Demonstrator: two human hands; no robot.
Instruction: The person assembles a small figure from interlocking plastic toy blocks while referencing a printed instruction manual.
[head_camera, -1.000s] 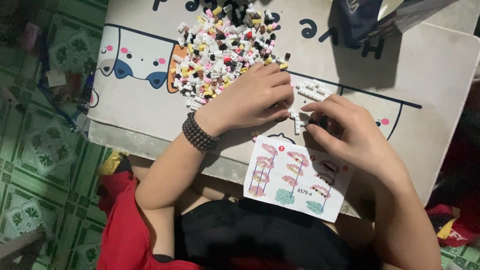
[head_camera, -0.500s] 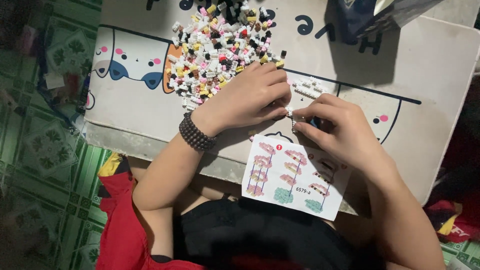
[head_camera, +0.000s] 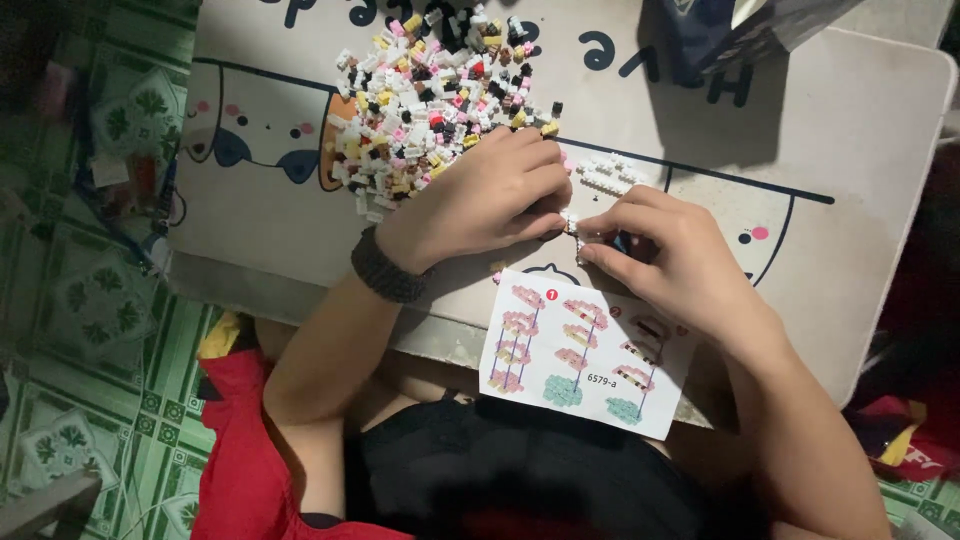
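1. Both hands met over a tiny white brick piece (head_camera: 577, 232), the left hand (head_camera: 480, 200) and right hand (head_camera: 670, 260) each in a narrow fingertip grip on it, just above the tabletop (head_camera: 850, 150).
2. It looked light, stiff and slippery, best pinched by its sides.
3. The loose brick pile (head_camera: 430, 100) lay just beyond; the instruction sheet (head_camera: 580, 350) sat nearer.

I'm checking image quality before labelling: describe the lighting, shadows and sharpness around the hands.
Head view: light falls on the table and brick pile, floor and lap lie dim; a dark shadow crosses the top right; left hand and right hand are sharp, the small white piece between them hard to resolve.
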